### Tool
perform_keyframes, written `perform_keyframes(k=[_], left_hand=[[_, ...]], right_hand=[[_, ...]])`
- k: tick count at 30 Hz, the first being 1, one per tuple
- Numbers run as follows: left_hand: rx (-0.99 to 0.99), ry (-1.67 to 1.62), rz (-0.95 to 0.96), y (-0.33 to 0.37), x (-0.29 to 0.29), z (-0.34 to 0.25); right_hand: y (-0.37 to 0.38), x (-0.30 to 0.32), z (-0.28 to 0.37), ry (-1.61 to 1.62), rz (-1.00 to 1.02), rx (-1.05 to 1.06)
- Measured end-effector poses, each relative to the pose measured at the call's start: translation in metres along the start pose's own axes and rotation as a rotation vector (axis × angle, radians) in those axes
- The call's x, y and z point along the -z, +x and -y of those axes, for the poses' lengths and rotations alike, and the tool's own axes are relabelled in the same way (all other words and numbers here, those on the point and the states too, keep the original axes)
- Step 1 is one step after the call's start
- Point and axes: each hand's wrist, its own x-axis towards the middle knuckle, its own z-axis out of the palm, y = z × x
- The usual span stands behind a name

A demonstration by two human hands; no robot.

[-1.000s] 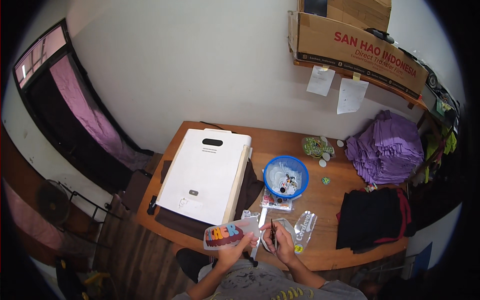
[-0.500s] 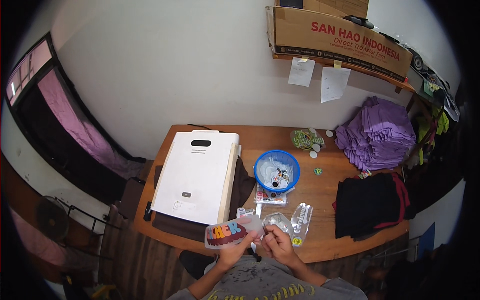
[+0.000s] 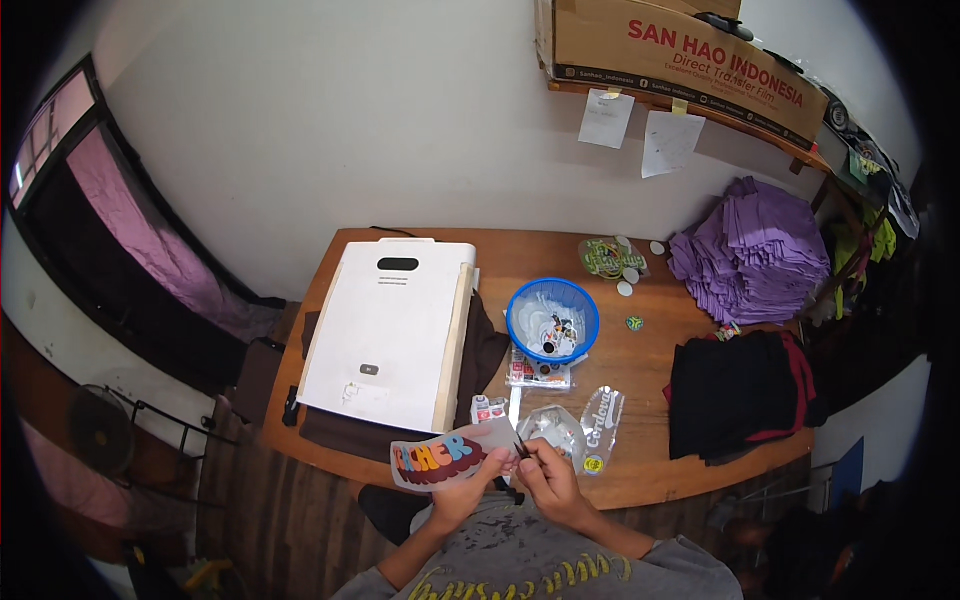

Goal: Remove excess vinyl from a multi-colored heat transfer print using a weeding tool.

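Note:
Close to my body, at the table's front edge, my left hand (image 3: pixel 468 496) is closed on a translucent film sheet (image 3: pixel 438 458) with bold coloured lettering in orange, blue and maroon. My right hand (image 3: pixel 552 484) meets the sheet's right end, its fingers closed around small dark-bladed scissors (image 3: pixel 519 449); their handles are hidden in the fingers. Just beyond the hands lies a clear plastic bag (image 3: pixel 553 430) with pale scraps. Beside it is another clear film piece (image 3: pixel 598 425) with white lettering and a yellow round mark.
A white heat press (image 3: pixel 385 320) on dark cloth fills the table's left side. A blue basket (image 3: pixel 512 335) holds film cut-outs. At right are folded black and red garments (image 3: pixel 725 400) and a purple fabric stack (image 3: pixel 745 255). A shelf above carries a long cardboard box (image 3: pixel 680 65).
The film sheet has shifted slightly left and its lettering is tilted more. The dark scissor blades now show more at its right end. The whole view has dipped a little lower.

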Motion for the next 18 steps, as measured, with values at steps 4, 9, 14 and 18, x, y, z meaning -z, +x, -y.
perform_keyframes(k=[4, 9, 14, 18], left_hand=[[-0.089, 0.018, -0.009, -0.002, -0.001, -0.003], [-0.101, 0.082, -0.022, -0.005, 0.004, 0.0], [-0.001, 0.074, -0.055, -0.007, 0.01, 0.003], [-0.013, 0.035, -0.071, -0.01, 0.006, -0.006]], right_hand=[[-0.002, -0.002, -0.001, 0.019, -0.004, 0.008], [-0.004, -0.006, 0.0, 0.04, -0.007, -0.001], [-0.006, -0.009, -0.014, 0.091, 0.006, 0.013], [-0.005, -0.013, -0.015, 0.14, 0.008, 0.028]])
